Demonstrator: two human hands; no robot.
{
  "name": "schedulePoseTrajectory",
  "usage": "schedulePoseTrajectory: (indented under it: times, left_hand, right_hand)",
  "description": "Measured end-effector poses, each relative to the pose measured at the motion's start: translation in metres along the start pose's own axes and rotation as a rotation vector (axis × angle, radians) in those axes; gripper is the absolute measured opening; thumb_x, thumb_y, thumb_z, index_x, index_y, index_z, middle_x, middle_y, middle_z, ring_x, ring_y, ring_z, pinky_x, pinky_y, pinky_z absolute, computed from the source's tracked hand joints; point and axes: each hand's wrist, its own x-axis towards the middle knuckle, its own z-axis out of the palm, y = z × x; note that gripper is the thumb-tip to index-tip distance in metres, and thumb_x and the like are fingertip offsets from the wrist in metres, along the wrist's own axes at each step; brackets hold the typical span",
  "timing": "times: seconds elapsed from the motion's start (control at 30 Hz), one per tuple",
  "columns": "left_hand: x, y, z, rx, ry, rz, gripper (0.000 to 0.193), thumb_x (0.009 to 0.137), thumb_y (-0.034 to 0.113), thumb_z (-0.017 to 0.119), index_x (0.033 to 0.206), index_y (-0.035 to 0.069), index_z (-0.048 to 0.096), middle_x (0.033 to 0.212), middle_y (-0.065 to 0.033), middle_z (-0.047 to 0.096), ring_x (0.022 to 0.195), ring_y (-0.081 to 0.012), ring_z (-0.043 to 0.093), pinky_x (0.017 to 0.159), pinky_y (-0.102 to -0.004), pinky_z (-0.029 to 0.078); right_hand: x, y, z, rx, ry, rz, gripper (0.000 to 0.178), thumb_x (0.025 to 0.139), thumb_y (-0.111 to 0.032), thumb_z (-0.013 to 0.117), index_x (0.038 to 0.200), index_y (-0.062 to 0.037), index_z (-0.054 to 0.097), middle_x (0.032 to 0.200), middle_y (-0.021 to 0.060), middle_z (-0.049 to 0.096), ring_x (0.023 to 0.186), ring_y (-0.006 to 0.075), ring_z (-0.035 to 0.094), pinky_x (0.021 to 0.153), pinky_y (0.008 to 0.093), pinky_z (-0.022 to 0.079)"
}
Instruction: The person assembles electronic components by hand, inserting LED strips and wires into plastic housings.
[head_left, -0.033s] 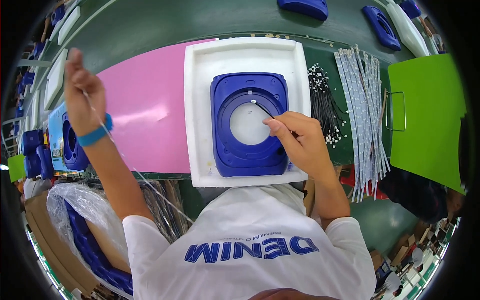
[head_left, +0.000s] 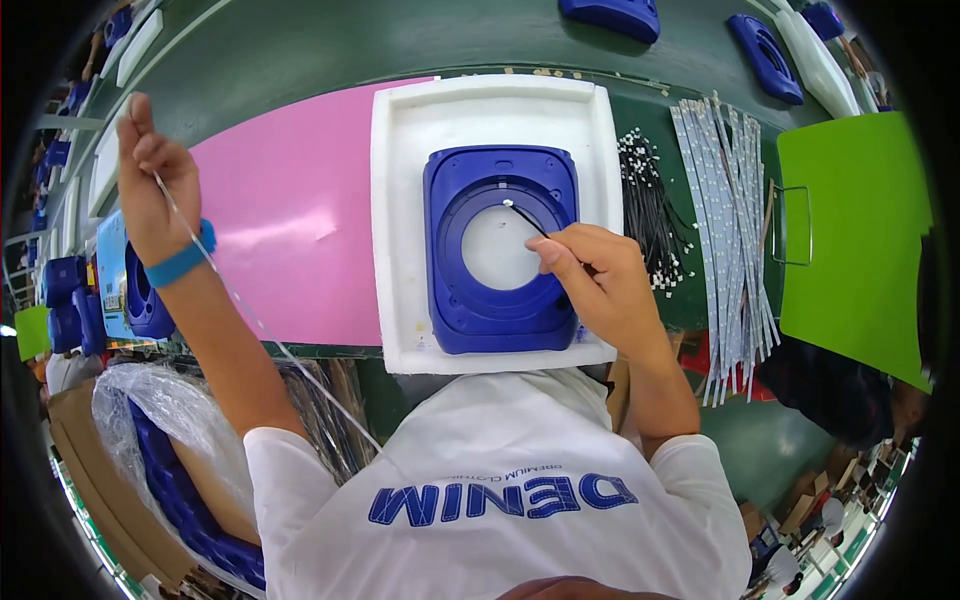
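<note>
One glossy blue plastic frame [head_left: 500, 250]

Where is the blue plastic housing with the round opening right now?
In the head view, the blue plastic housing lies centred in the white foam tray, right of the pink sheet, with the right hand resting on its right edge.

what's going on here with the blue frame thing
A person works at a green bench. Their right hand holds a thin black wire over the round opening of a blue plastic housing, which lies in a white foam tray. Their raised left hand pinches a long thin strip. More strips lie to the right.
</note>
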Motion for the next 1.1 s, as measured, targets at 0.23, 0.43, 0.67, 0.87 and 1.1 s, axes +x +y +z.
schedulePoseTrajectory:
  times: [0.23, 0.43, 0.67, 0.87, 1.1]
  left_hand:
    - [-0.078, -0.093, 0.052, 0.855, -0.313, -0.255, 0.021, 0.106, 0.015, 0.065, 0.111, -0.001, 0.078, 0.111, -0.0150, 0.080, 0.082, -0.0165, 0.075, 0.072, -0.0306, 0.060]
    - [-0.136, -0.139, 0.084, 1.085, -0.612, -0.184, 0.019, 0.095, 0.002, 0.075, 0.114, 0.001, 0.078, 0.096, -0.0138, 0.078, 0.083, -0.0211, 0.075, 0.075, -0.0313, 0.061]
    - [-0.108, -0.134, 0.058, 1.555, -0.779, 0.494, 0.021, 0.095, -0.005, 0.071, 0.115, -0.001, 0.076, 0.108, -0.0123, 0.077, 0.090, -0.0253, 0.072, 0.080, -0.0340, 0.058]
    - [-0.050, -0.069, 0.005, 1.768, -0.343, 0.633, 0.025, 0.106, 0.002, 0.062, 0.129, -0.002, 0.072, 0.105, -0.0101, 0.070, 0.089, -0.0160, 0.064, 0.077, -0.0283, 0.052]
    - [-0.164, -0.117, 0.070, 0.832, -0.397, -0.370, 0.032, 0.103, -0.008, 0.060, 0.133, -0.002, 0.071, 0.109, -0.0105, 0.065, 0.085, -0.0164, 0.071, 0.075, -0.0281, 0.061]
  right_hand:
    - [0.006, 0.000, 0.011, -0.037, -0.057, 0.063, 0.018, 0.100, -0.013, 0.072, 0.098, 0.0034, 0.077, 0.074, 0.0129, 0.065, 0.061, 0.0241, 0.059, 0.057, 0.0361, 0.045]
    - [0.009, -0.004, 0.022, -0.125, -0.096, -0.047, 0.013, 0.097, -0.011, 0.074, 0.099, 0.0017, 0.077, 0.078, 0.0143, 0.069, 0.065, 0.0293, 0.064, 0.060, 0.0384, 0.050]
    - [0.010, -0.003, 0.024, -0.027, 0.100, -0.106, 0.010, 0.095, -0.003, 0.074, 0.103, 0.0031, 0.076, 0.081, 0.0134, 0.073, 0.068, 0.0246, 0.071, 0.062, 0.0338, 0.054]
    - [0.003, 0.001, 0.021, 0.163, 0.080, 0.094, 0.009, 0.097, -0.002, 0.072, 0.103, 0.0053, 0.074, 0.080, 0.0121, 0.077, 0.069, 0.0122, 0.072, 0.062, 0.0257, 0.056]
    - [-0.003, -0.001, 0.028, 0.364, -0.035, 0.178, 0.010, 0.100, -0.006, 0.071, 0.104, 0.0032, 0.073, 0.081, 0.0052, 0.075, 0.069, 0.0047, 0.065, 0.060, 0.0195, 0.049]
